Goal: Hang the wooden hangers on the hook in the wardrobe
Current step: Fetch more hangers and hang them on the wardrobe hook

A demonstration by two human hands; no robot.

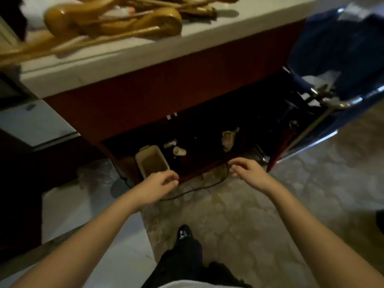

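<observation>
Hangers [112, 23] piled on white counter [145, 57], top left, blurred. Blue cart [340, 59] right of counter. Both hands empty, well below pile: left grip [160, 186] loosely curled, right grip [247, 170] half open, fingers bent.

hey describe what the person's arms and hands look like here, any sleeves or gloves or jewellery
Both forearms are bare up to the bottom edge of the picture: no sleeves show. The left hand and right hand wear no gloves, and no watch, bracelet or ring can be made out, though the picture is slightly blurred.
</observation>
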